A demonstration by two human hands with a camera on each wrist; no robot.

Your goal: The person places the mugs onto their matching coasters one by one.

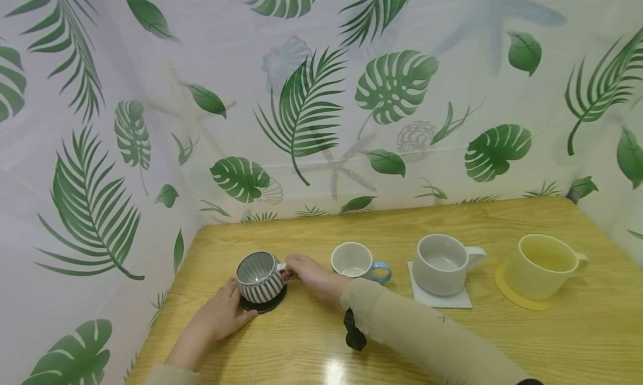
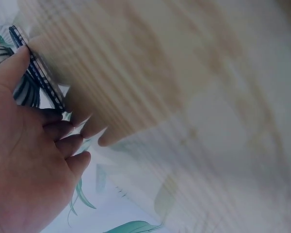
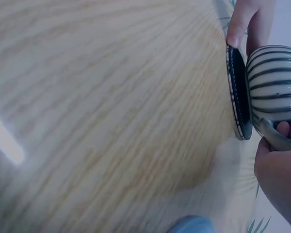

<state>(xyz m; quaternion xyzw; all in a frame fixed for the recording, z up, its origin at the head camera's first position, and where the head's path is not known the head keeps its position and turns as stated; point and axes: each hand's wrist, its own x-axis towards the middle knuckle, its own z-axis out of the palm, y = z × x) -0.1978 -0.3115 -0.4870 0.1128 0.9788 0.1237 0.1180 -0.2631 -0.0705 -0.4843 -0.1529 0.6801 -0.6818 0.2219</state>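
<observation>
A striped grey-and-white mug (image 1: 260, 287) is over a round black coaster (image 1: 273, 303) at the table's left. My right hand (image 1: 311, 274) grips the mug's handle; the right wrist view shows fingers through the handle (image 3: 277, 138). Low on the mug's other side, my left hand (image 1: 218, 312) reaches around the coaster with fairly straight fingers. Its thumb (image 2: 17, 65) touches the coaster's stitched edge, and the fingertips lie along the far side. In the right wrist view, the mug's striped side (image 3: 274, 87) stands close against the coaster's dark face (image 3: 238, 82).
Right of the mug stand a white cup (image 1: 351, 260) with a blue handle, a larger white mug (image 1: 441, 268) on a square white coaster (image 1: 442, 301), and a yellow mug (image 1: 540, 270) on a round yellow coaster (image 1: 522, 301). Leaf-printed cloth (image 1: 321, 123) hangs behind the wooden table (image 1: 301, 346).
</observation>
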